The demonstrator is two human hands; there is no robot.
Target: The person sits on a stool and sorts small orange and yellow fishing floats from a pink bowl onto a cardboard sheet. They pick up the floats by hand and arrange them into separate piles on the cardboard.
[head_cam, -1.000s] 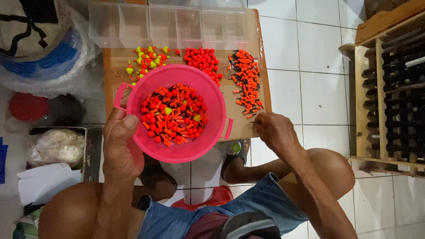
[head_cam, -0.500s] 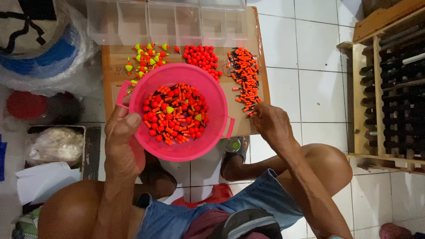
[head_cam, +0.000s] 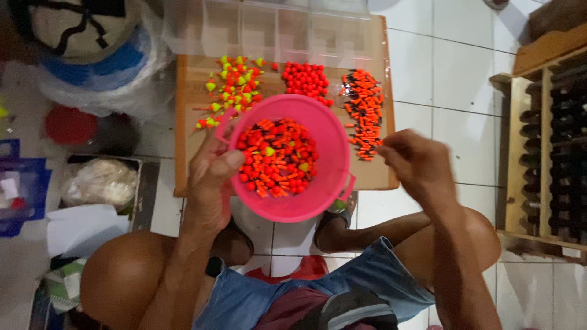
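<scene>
My left hand (head_cam: 211, 177) grips the near-left rim of a pink plastic bucket (head_cam: 333, 137), holding it above a wooden board (head_cam: 189, 140). Inside the bucket lie several small fishing floats (head_cam: 275, 156), mostly orange-red with a few yellow-green ones. My right hand (head_cam: 413, 162) hovers to the right of the bucket, at the lower end of a pile of long orange floats (head_cam: 364, 110). Its fingers are bunched and blurred, so any hold is unclear. On the board also lie a pile of yellow-green floats (head_cam: 235, 88) and a pile of round red floats (head_cam: 306, 79).
A clear compartment box (head_cam: 275, 30) stands at the board's far edge. A wooden rack (head_cam: 550, 134) of dark items is on the right. On the left are a plastic-wrapped bundle (head_cam: 92, 55), a red lid (head_cam: 70, 125) and a tray with a white bag (head_cam: 101, 180). My knees frame the white tile floor below.
The view has shifted sideways. My right hand stays by the lower end of the orange pile and is now blurred by motion. The bucket remains in my left hand.
</scene>
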